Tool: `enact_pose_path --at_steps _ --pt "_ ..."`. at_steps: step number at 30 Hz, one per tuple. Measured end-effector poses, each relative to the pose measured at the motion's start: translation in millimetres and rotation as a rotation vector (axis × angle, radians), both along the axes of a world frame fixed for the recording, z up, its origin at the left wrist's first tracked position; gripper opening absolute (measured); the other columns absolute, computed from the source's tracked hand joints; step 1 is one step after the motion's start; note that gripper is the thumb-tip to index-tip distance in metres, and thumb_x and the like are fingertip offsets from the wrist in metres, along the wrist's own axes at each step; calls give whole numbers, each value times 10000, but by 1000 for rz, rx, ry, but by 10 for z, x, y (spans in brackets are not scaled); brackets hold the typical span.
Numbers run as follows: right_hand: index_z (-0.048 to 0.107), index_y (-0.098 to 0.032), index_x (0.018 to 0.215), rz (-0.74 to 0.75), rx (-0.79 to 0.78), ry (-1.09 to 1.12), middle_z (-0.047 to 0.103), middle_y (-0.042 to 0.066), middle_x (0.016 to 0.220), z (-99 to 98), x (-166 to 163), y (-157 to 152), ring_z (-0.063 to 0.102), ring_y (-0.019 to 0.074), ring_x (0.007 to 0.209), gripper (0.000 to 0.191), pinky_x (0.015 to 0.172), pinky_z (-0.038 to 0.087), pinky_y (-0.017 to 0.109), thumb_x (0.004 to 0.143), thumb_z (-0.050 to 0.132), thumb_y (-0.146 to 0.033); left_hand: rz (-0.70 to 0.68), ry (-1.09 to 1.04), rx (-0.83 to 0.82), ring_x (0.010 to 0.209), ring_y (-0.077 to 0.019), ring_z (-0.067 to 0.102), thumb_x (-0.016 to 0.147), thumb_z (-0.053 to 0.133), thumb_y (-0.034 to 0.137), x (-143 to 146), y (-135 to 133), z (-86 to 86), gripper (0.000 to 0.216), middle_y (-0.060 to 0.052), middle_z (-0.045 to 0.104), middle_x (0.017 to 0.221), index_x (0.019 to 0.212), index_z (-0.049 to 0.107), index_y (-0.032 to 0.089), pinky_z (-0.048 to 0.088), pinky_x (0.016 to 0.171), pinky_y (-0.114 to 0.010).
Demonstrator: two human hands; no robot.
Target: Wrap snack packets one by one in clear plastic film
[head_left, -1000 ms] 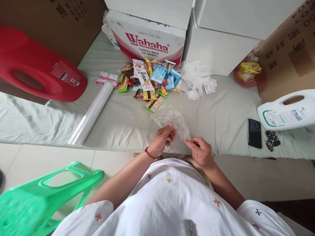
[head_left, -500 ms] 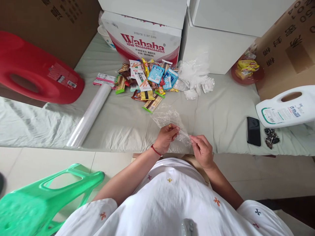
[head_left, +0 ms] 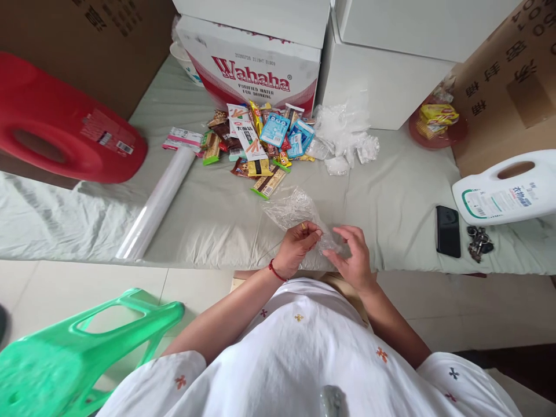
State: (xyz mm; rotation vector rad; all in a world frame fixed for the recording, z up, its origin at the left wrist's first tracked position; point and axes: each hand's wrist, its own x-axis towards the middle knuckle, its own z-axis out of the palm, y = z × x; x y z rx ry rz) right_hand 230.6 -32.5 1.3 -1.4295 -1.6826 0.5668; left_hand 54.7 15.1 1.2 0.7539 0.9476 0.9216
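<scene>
Since the last frame, my right hand (head_left: 354, 255) has parted thumb from fingers; it stands loosely spread at the bag's near end, contact unclear. My left hand (head_left: 299, 246) pinches the bag (head_left: 289, 207), probably to steady film this limp while the right shifts grip. Bag: on the sheet (head_left: 226, 223), just nearer me than the snacks (head_left: 252, 142). Long axis slants from far left to near right; which end opens, can't tell.
</scene>
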Motion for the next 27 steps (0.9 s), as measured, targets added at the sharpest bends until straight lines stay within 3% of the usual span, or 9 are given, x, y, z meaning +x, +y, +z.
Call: enact_pose_path --at_steps 3,7,11,16,19,22,25,27 --pt "734 -260 934 -22 -53 73 661 62 949 10 -69 81 606 213 922 173 828 519 368 977 644 -401 10 -12 1 546 -68 406 743 808 444 4 -13 -3 313 55 514 612 781 650 176 279 537 -241" --pt "708 -232 859 -160 -207 435 645 13 862 -23 -78 213 568 157 788 232 751 478 302 932 695 -452 55 -50 -57 549 -66 424 715 818 398 -46 1 4 285 42 555 640 768 648 175 277 532 -234" --pt "668 -218 831 -353 -340 845 633 -8 841 -45 -6 377 522 120 713 335 634 440 251 797 804 -522 146 -119 -100 637 -86 536 692 801 324 -178 40 27 215 6 648 754 739 650 179 380 598 -233" --pt "605 -208 779 -489 -316 1028 593 -25 834 -106 151 408 473 84 662 407 541 394 208 680 900 -471 268 -170 -33 812 -141 671 687 803 279 -528 9 -41 164 -45 733 975 756 685 187 496 725 -276" --pt "634 -199 798 -508 -349 937 597 -15 826 -225 268 280 449 81 642 411 531 386 208 685 885 -503 321 -155 -48 845 -165 711 710 821 283 -821 -132 -137 166 -58 755 997 753 690 190 531 752 -292" --pt "685 -196 862 -438 -467 618 638 23 838 -287 427 145 500 121 679 435 556 435 246 732 819 -588 357 -120 -82 857 -174 735 727 846 285 -1078 -326 -225 170 -70 772 1021 751 711 183 556 771 -287" --pt "693 -226 1186 -233 -466 238 674 108 1178 -156 559 123 624 224 999 549 795 568 363 810 744 -623 388 -104 -89 878 -180 746 728 866 274 -1203 -470 -276 168 -69 778 1036 753 730 178 572 801 -285" --pt "574 -285 1417 -52 -389 47 557 120 1447 11 551 183 547 280 1297 657 1030 532 464 864 702 -615 390 -104 -84 903 -192 750 734 870 279 -1196 -506 -282 165 -71 778 1047 758 741 179 579 828 -297"
